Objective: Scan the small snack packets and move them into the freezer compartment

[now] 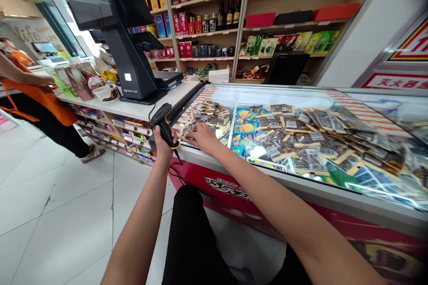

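Observation:
My left hand [163, 142] is wrapped round the grip of a black barcode scanner [162, 117] with yellow trim. The scanner stands upright beside the left end of the display case, its cable hanging below. Just to its right, my right hand [204, 137] pinches a small snack packet [189, 137] with a dark label at the case's front left corner. Behind that hand lies a heap of similar small packets [214, 113] in the left compartment. The fingertips of my right hand partly cover the pinched packet.
The display case [230, 120] stretches right, holding blue packets [246, 121] and many dark clear-wrapped packets [310, 133]. A checkout terminal [133, 53] stands on the white counter [142, 106] at left. A co-worker's orange apron [50, 98] shows far left. Shelves of boxes line the back.

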Available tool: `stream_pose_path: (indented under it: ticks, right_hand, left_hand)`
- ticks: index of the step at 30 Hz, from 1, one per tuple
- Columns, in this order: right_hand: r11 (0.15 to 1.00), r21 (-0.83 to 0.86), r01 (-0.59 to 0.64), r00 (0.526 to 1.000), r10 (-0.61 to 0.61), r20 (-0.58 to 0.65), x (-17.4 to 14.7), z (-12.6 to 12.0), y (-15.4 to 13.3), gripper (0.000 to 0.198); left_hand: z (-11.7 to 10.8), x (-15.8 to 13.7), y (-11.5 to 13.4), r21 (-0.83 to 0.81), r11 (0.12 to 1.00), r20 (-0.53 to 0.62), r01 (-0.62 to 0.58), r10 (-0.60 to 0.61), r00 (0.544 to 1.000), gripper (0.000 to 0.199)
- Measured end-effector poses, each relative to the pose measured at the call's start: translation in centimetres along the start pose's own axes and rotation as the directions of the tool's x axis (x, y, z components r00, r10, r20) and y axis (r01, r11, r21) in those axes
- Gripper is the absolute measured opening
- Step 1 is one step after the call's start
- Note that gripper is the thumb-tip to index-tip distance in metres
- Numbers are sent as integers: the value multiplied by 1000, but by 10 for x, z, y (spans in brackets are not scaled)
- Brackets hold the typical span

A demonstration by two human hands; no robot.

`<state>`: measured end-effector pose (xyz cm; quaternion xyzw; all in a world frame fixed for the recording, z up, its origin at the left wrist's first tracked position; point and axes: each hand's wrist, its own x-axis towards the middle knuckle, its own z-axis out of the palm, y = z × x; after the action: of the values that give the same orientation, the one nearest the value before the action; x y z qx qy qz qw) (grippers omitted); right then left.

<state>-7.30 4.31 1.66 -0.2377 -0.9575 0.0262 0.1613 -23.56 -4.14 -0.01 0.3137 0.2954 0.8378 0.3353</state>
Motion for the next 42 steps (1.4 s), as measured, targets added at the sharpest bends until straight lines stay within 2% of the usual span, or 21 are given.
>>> stream_pose_path:
  ticks: [3, 7, 11, 15, 18, 19, 21, 22, 24, 26, 27, 29, 31, 33, 36, 39, 42]
  right_hand:
    - [1000, 1, -11, 999, 11, 37, 15, 6, -11, 35]
    - [1000, -11, 6, 1000, -5, 17, 23, 13, -15, 41]
    - [995, 93, 25, 1000, -27, 17, 22, 18, -10, 50]
    - [971, 225, 78, 997, -71, -41, 2, 10, -2, 55]
    - [982, 168, 80, 989, -57, -140, -33, -13, 12, 51]
    - [993, 118, 24, 986, -4, -167, -49, -23, 20, 48]
    - [983, 8, -184, 964, 182, -192, -85, -46, 42, 42]
    - [945, -47, -325, 928, 309, -209, -103, -58, 55, 41]
    - [816, -134, -562, 818, 526, -232, -140, -78, 86, 48]
    - [704, -145, -696, 716, 663, -217, -170, -90, 117, 63]
    - [673, -119, -730, 681, 703, -204, -182, -93, 131, 69]
    - [682, -17, -731, 673, 717, -180, -196, -93, 151, 66]
    - [717, 91, -691, 701, 695, -162, -201, -90, 159, 52]
    - [738, 167, -654, 722, 674, -154, -198, -88, 155, 38]
    - [741, 279, -611, 727, 664, -172, -188, -88, 140, 26]
    - [724, 448, -525, 704, 664, -250, -176, -85, 127, 28]
    - [683, 593, -426, 679, 675, -289, -166, -74, 126, 47]
  left_hand:
    - [-1, -1, 4, 24, 999, -23, 39, -39, 999, 51]
    - [-10, 5, 15, 18, 999, -58, 34, -33, 998, 50]
    - [-24, 11, 28, 10, 1000, -83, 11, -10, 997, 51]
    - [-32, 10, 35, 6, 1000, -137, 21, -20, 990, 53]
    - [-31, 3, 35, 18, 999, -126, 51, -48, 991, 54]
    - [-30, -1, 34, 27, 998, -100, 60, -57, 993, 54]
    - [-25, -9, 29, 51, 996, -44, 67, -65, 997, 52]
    - [-21, -14, 27, 66, 995, -18, 75, -74, 997, 52]
    - [-13, -26, 21, 89, 991, 19, 101, -103, 995, 51]
    - [-3, -39, 13, 106, 986, 66, 127, -134, 989, 51]
    - [3, -46, 9, 115, 983, 97, 141, -153, 983, 51]
    - [16, -65, -2, 141, 974, 161, 180, -202, 966, 51]
    - [31, -88, -13, 172, 958, 204, 231, -264, 943, 52]
    - [47, -112, -25, 208, 944, 233, 257, -303, 924, 55]
    - [69, -141, -39, 282, 921, 263, 267, -343, 902, 56]
    - [83, -146, -45, 325, 909, 323, 260, -365, 873, 51]
    - [91, -129, -44, 365, 902, 418, 230, -380, 825, 49]
